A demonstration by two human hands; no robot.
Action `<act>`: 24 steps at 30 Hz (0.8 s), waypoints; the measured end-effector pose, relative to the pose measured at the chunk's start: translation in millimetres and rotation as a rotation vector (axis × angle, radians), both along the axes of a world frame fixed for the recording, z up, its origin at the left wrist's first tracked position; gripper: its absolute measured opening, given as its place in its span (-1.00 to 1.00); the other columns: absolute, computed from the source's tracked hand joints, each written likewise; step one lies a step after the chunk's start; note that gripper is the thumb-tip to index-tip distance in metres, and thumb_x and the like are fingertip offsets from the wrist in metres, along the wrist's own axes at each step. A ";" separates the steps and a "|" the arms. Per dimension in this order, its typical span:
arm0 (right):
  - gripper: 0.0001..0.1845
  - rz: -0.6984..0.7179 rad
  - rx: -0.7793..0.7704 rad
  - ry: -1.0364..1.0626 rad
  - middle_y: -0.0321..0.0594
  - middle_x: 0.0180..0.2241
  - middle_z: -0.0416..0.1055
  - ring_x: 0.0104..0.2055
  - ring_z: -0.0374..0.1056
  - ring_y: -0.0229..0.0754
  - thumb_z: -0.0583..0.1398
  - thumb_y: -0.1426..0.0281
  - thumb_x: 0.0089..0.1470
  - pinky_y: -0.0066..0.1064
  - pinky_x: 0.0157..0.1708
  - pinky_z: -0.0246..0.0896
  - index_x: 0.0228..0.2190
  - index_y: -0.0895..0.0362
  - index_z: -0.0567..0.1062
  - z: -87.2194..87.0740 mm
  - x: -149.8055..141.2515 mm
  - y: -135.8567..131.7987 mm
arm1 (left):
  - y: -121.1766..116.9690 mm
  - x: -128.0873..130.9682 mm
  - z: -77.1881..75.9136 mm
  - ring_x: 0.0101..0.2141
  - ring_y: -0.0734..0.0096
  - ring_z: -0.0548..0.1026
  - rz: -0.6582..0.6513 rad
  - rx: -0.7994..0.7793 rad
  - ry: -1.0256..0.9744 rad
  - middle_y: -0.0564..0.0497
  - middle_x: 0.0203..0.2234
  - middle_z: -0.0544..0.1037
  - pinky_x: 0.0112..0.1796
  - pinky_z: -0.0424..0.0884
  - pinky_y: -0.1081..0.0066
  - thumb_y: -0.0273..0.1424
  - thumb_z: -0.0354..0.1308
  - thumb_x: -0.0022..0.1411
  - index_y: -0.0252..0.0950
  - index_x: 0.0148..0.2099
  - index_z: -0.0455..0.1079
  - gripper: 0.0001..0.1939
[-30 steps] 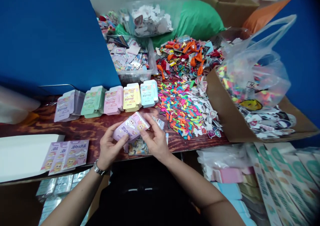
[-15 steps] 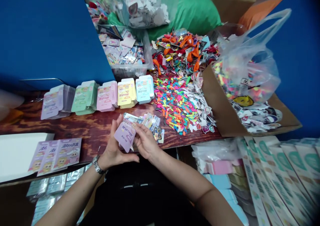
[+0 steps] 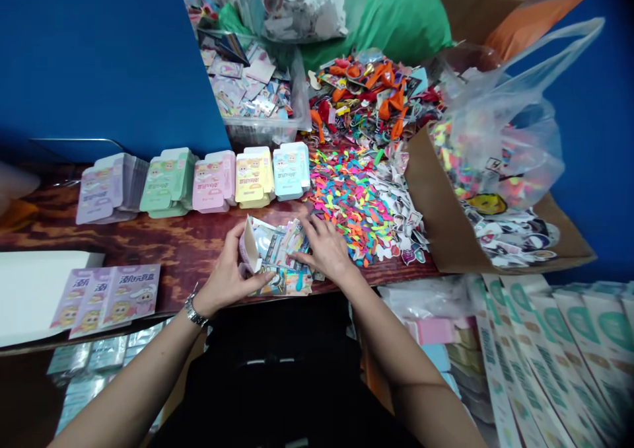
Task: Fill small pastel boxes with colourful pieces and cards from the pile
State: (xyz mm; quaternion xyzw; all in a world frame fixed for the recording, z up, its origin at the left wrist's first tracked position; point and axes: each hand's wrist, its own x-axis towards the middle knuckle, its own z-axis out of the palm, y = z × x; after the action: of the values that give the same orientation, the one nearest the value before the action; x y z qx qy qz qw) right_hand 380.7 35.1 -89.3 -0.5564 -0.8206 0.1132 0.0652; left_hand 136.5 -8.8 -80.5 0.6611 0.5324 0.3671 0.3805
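Note:
My left hand (image 3: 225,277), with a watch at the wrist, grips a small pale purple paper box (image 3: 247,250) standing on end on the wooden table, its open mouth facing right. My right hand (image 3: 325,248) lies with fingers spread on a small pile of printed picture cards (image 3: 280,263) right beside the box mouth, fingertips pressing the cards. Just right of that hand spreads a heap of bright loose balloons (image 3: 349,200).
Stacks of flat boxes, purple (image 3: 102,189), green (image 3: 166,184), pink (image 3: 212,182), yellow (image 3: 253,178) and blue (image 3: 291,170), line the table's back. Finished purple boxes (image 3: 111,297) lie left. A cardboard box (image 3: 436,217) with stickers and a plastic bag (image 3: 500,137) stand right.
The purple box, held up in both hands before, now stands on the table in my left hand alone. My right hand has left it and moved onto the picture cards.

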 end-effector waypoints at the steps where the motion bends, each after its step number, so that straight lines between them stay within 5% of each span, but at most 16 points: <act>1: -0.11 0.023 0.009 -0.018 0.14 0.24 0.18 0.19 0.15 0.27 0.28 -0.02 0.02 0.03 0.02 0.27 0.25 0.15 0.24 -0.9 -1.2 0.1 | -0.4 -0.5 0.3 0.09 0.05 0.38 -0.017 -0.019 0.003 -0.24 0.14 0.26 0.02 0.43 0.13 -0.18 0.37 0.00 -0.27 0.34 -0.06 -0.02; 4: -0.19 0.096 0.065 -0.041 0.13 0.26 0.16 0.21 0.13 0.27 0.29 0.01 0.03 0.04 0.07 0.21 0.19 0.16 0.32 -1.0 -7.1 -1.9 | -1.6 -2.1 -0.9 0.12 0.04 0.34 -0.034 -0.064 -0.011 -0.24 0.14 0.25 0.06 0.39 0.12 -0.19 0.35 0.04 -0.28 0.35 -0.07 -0.04; 8: -0.34 0.199 0.011 -0.054 0.12 0.12 0.36 0.12 0.28 0.16 0.25 0.07 0.11 -0.04 0.09 0.21 0.12 0.21 0.40 -3.6 -13.9 -2.2 | -1.4 -0.5 -7.8 0.04 0.13 0.41 0.053 -0.026 -0.001 -0.16 0.05 0.33 0.04 0.39 0.17 -0.16 0.39 0.00 -0.28 0.27 0.06 -0.11; 12: -0.64 0.177 0.028 -0.023 0.00 -0.04 0.49 -0.03 0.42 -0.02 0.09 0.31 0.30 -0.23 -0.04 0.32 0.06 0.13 0.44 1.0 -8.3 2.2 | 1.5 4.3 -9.7 -0.07 0.18 0.47 0.158 0.059 0.092 -0.09 -0.07 0.43 -0.04 0.43 0.23 -0.11 0.41 -0.05 -0.29 0.13 0.20 -0.22; 14: -0.69 0.083 0.146 0.132 -0.07 -0.11 0.50 -0.11 0.44 -0.09 0.04 0.41 0.31 -0.29 -0.10 0.35 0.01 0.08 0.48 12.6 -2.0 3.5 | 3.5 5.7 -9.0 -0.12 0.19 0.48 0.198 0.109 0.143 -0.07 -0.13 0.45 -0.08 0.44 0.26 -0.09 0.40 -0.06 -0.30 0.07 0.25 -0.28; 19: -0.71 -0.173 0.345 0.913 -0.19 -0.14 0.47 -0.18 0.45 -0.21 0.12 0.38 0.28 -0.37 -0.18 0.40 0.03 0.00 0.38 45.0 -4.4 -4.9 | 7.6 9.2 -12.0 -0.13 0.18 0.49 0.215 0.172 0.227 -0.09 -0.14 0.46 -0.09 0.43 0.25 -0.06 0.39 -0.04 -0.28 0.08 0.27 -0.29; 24: -0.78 -0.086 0.387 0.920 -0.24 -0.17 0.52 -0.14 0.46 -0.21 0.14 0.42 0.26 -0.33 -0.08 0.40 -0.07 0.00 0.45 41.5 -32.7 -15.7 | 6.5 16.7 -14.9 -0.08 0.12 0.48 0.148 0.200 0.244 -0.12 -0.08 0.47 -0.05 0.42 0.20 -0.05 0.36 0.01 -0.26 0.12 0.27 -0.29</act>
State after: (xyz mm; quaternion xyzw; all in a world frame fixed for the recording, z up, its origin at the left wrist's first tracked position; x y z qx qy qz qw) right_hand 348.0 19.3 -47.8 -0.4599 -0.6891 0.1896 0.5269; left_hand 153.1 -2.3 -95.4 0.6945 0.5825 0.3624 0.2172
